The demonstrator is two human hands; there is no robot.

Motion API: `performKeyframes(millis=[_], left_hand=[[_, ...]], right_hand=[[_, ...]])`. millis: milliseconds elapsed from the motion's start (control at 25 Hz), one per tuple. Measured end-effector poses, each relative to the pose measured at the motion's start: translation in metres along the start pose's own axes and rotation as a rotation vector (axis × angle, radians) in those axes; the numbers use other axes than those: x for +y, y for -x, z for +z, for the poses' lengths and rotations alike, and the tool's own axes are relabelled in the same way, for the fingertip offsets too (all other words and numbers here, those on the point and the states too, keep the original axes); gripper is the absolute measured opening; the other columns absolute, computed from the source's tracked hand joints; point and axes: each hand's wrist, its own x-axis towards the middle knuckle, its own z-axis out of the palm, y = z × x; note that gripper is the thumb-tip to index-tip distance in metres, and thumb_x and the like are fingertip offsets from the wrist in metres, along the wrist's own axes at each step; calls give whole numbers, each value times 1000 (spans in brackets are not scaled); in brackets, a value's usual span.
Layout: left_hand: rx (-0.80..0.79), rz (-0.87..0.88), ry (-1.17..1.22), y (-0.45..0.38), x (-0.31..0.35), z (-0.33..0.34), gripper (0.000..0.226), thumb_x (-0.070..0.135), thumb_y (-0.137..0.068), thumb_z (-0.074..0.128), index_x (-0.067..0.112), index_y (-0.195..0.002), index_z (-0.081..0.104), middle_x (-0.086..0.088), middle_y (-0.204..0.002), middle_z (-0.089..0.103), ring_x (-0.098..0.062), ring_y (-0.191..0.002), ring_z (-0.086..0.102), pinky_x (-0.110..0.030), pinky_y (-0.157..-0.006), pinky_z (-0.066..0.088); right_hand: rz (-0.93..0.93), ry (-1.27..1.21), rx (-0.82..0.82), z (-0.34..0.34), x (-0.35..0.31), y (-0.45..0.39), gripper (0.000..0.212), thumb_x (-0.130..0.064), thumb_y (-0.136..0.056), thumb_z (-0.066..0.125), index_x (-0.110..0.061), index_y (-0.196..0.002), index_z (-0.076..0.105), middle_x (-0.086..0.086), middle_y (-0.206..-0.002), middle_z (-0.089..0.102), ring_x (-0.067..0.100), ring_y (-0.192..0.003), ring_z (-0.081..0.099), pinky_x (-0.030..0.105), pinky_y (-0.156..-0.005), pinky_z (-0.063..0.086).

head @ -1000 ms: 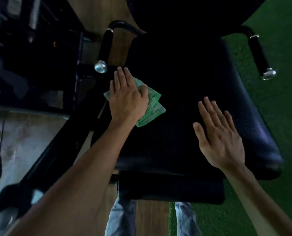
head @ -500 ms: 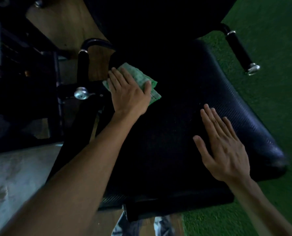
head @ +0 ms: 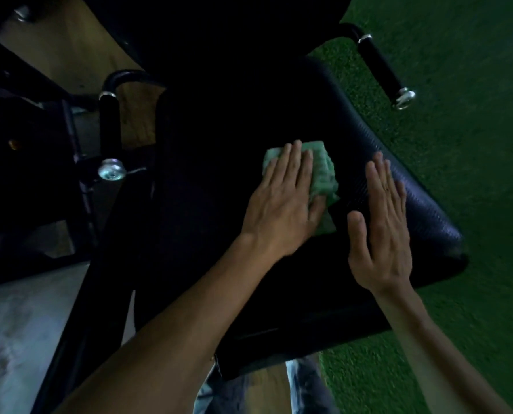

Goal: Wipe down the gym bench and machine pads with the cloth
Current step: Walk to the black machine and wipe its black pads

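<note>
I am sweeping the cloth (head: pixel 318 174) across the seat pad (head: pixel 219 204), and it is sitting somewhere new: half a second ago my left hand (head: pixel 282 204) was pressing it at the pad's far left corner, next to the chrome-capped left handle (head: pixel 110 135), and now it is lying right of the pad's middle, just beside my right hand (head: pixel 380 231). I am judging from this that one pass from the left edge toward the right is nearly finishing, so the strip under my right palm, the right edge by the green turf (head: pixel 473 144) and the dark backrest above are still waiting

My left fingers (head: pixel 291 165) are lying flat and close together on top of the cloth, not curling round it; I am pinning it to the pad with my palm, with my thumb resting on its near edge. The green fabric is bunching out beyond my fingertips and to the right of my hand

My right fingers (head: pixel 380 180) are also stretching out straight and together, holding nothing. The palm is looking as if it is bracing flat on the pad, though I am unable to tell for sure that it is touching. The two hands are sitting near each other but apart
</note>
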Motion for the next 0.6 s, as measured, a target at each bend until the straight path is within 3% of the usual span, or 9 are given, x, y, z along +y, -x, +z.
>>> performKeyframes(millis=[80,160,280,440,600], left_hand=[[-5,-53,31,48,-27,-2,76,50,-104,22,4,-163,5,-17,-172,0,-27,-160,0,-40,-130,5],[35,-247,-15,64,-67,-6,80,54,-102,17,3,-162,5,-19,-171,2,-29,-160,3,-41,-130,5],[29,-533,42,20,-82,-15,81,55,-104,18,0,-161,1,-22,-171,-2,-32,-160,-2,-45,-130,1],[29,-394,41,-50,-10,-4,77,51,-106,22,1,-162,0,-21,-171,-3,-31,-160,-4,-43,-128,-1],[16,-166,-17,-41,64,18,77,50,-105,26,2,-162,5,-21,-171,1,-30,-160,-1,-40,-128,-3]], right_hand=[[-2,16,-28,1,3,0,63,-37,-106,23,-5,-161,22,9,-172,17,19,-160,11,43,-131,8],[10,32,-44,2,3,0,63,-41,-107,19,-7,-161,22,5,-172,18,14,-160,10,41,-131,8],[23,-4,-15,3,1,0,65,-44,-107,19,-8,-161,21,3,-172,16,13,-160,9,41,-132,6],[11,-353,189,-5,2,2,57,-26,-106,30,3,-155,31,16,-168,27,26,-159,21,55,-129,14],[146,-524,390,-38,32,9,49,-18,-108,29,7,-150,37,21,-165,32,29,-157,25,62,-126,19]])
